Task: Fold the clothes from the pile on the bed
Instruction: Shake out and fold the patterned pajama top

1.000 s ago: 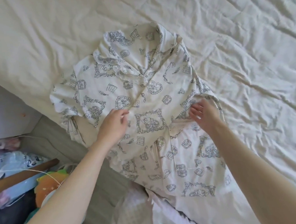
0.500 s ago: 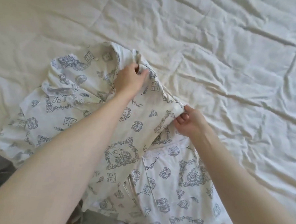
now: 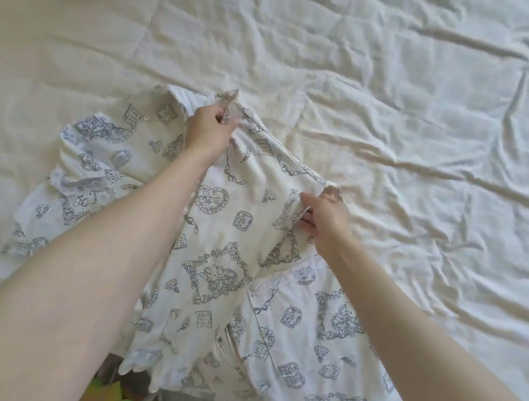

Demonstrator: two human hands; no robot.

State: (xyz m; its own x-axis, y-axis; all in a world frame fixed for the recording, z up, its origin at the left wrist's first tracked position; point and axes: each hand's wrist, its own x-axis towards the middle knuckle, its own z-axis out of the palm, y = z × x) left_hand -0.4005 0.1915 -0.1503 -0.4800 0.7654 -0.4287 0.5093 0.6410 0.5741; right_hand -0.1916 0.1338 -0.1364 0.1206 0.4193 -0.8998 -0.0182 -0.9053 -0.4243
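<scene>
Since a second ago both hands have moved from the garment's point(image 3: 215, 227) middle to its right edge. Left hand point(image 3: 207, 132) pinches the far corner; right hand point(image 3: 325, 218) pinches the near edge. The garment lies on the bed point(image 3: 405, 101), ready to fold.

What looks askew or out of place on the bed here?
The printed garment lies crooked and bunched, its lower end hanging off the bed's near edge. The left hand and right hand pinch its right edge. The bedsheet is wrinkled; nothing looks damaged.
</scene>
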